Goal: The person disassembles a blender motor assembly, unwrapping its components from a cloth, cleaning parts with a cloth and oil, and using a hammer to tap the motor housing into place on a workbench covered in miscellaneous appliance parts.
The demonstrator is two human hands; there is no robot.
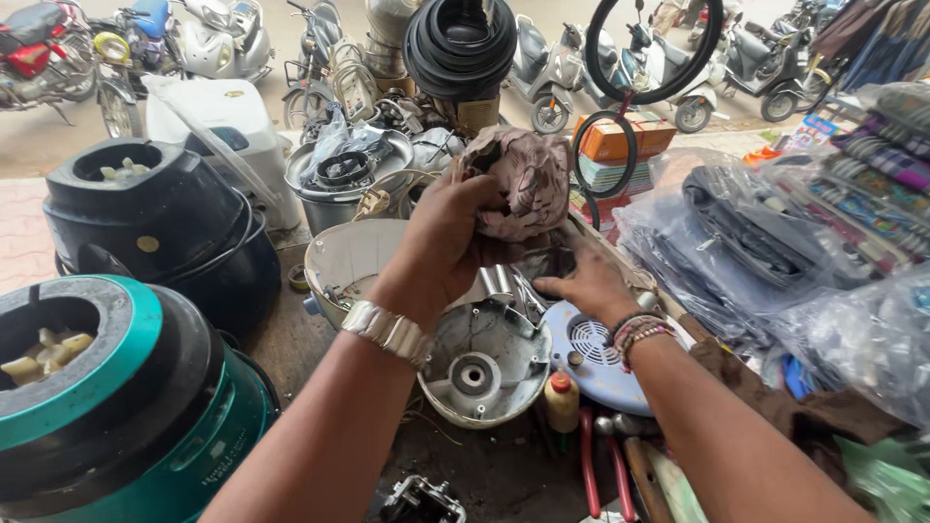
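My left hand is raised over the workbench and grips a crumpled pinkish patterned cloth. A metal bracelet sits on that wrist. My right hand reaches lower, just under the cloth, with its fingers on a dark metal part beside a shiny curved metal piece. Beaded bands circle the right wrist. Below both hands lies a round grey metal housing with a central hub, and next to it a pale blue round cover with a vent grille.
A green and black appliance body stands at front left, a black one behind it. A white bowl-shaped shell, a small orange-capped bottle, red-handled pliers, plastic-wrapped clothes at right, hanging rubber belts and parked scooters behind.
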